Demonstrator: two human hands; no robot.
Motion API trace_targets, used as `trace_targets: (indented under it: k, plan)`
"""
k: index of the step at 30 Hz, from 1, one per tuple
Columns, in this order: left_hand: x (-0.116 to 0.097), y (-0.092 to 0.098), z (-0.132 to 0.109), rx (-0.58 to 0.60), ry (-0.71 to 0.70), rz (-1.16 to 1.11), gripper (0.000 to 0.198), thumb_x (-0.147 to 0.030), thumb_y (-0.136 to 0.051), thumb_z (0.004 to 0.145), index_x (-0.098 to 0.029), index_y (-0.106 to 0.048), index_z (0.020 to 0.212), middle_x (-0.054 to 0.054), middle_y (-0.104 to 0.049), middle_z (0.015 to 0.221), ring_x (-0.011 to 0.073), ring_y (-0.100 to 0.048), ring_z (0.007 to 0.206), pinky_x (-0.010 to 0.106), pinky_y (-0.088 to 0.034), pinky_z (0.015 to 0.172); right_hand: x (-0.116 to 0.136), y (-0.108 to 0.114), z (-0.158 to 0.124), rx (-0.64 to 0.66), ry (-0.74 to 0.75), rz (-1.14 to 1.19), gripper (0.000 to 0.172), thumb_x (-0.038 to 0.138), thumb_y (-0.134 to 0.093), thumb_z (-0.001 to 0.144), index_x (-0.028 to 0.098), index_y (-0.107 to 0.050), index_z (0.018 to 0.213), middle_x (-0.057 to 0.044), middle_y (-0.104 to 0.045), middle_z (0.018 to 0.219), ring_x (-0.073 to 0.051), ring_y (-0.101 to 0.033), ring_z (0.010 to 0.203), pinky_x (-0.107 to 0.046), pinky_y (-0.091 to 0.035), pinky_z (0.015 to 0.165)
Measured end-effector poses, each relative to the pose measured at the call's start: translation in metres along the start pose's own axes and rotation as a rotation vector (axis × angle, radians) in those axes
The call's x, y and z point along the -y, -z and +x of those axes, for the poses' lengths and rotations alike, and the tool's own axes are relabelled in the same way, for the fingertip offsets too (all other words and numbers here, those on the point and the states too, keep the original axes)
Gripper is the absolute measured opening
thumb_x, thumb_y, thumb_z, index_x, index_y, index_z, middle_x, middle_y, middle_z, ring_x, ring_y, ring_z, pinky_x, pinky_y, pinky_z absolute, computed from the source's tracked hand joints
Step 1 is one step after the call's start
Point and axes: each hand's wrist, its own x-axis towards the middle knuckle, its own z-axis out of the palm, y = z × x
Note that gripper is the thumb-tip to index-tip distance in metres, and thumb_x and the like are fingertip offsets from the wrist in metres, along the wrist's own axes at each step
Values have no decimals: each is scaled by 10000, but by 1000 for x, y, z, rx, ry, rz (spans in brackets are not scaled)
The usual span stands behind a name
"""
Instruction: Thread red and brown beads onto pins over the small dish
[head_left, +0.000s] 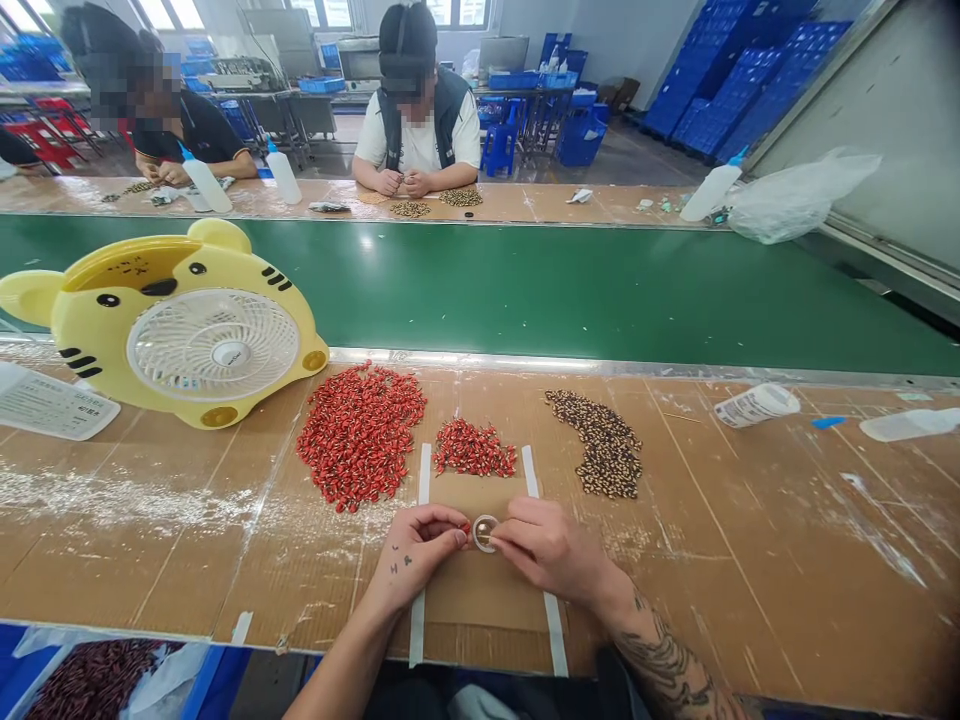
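Both of my hands meet low at the centre of the workbench. My right hand [544, 545] pinches a small round metal ring [485, 533] with a brownish centre. My left hand [424, 548] has its fingertips against the ring's left side, pinching a tiny red bead. Beneath them lies a brown cardboard sheet [480, 600] edged by white tape strips. Just beyond it is a small pile of red beads [474, 448]. A larger red pile [360, 435] lies to the left, and speckled brown beads [600, 445] lie to the right.
A yellow tiger-shaped fan [180, 330] stands at left, beside a printed paper sheet [49, 402]. White plastic bottles [911, 424] lie at right. Beyond a green conveyor belt [525, 290], two co-workers sit at a facing bench. Blue crates are stacked behind them.
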Motion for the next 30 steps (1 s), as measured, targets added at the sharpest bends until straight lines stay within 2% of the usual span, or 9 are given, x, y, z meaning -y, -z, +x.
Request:
trace_targets:
  k: [10,17,19,24,30]
  plan:
    - [-3,-3,-1,0,5,-23,157,-222,-818,679,-148,-764,807,39,-760,704,143,-673,648,217,-508,652,1,1,-1,-2,-16,-22,292,178,-476,982,157,-624,731,-31,-534,674,-155,-451,656,-287,-293,603]
    - [-3,-2,-2,1,-7,27,118,-211,-794,700,-149,-777,800,41,-764,728,136,-657,656,209,-486,645,0,4,-1,19,-57,57,269,170,-495,965,159,-634,736,-34,-555,678,-155,-481,659,-277,-323,601]
    - [-4,-2,-2,-7,-2,27,113,-211,-792,697,-146,-775,787,38,-757,704,136,-654,643,210,-482,636,0,8,-1,-10,-81,138,241,187,-527,954,159,-648,748,-28,-558,664,-148,-488,639,-270,-337,595]
    - [-6,-3,-1,-9,4,5,102,-218,-793,686,-146,-764,753,36,-750,676,143,-664,634,221,-492,643,5,19,1,-204,-203,372,192,232,-579,940,166,-695,802,-4,-555,621,-125,-497,579,-244,-362,563]
    - [-8,-5,-1,-14,29,6,123,-236,-808,668,-146,-761,737,50,-761,681,162,-686,643,240,-511,657,11,16,8,-209,-246,422,194,240,-599,927,174,-718,788,-8,-578,625,-123,-513,573,-245,-369,559]
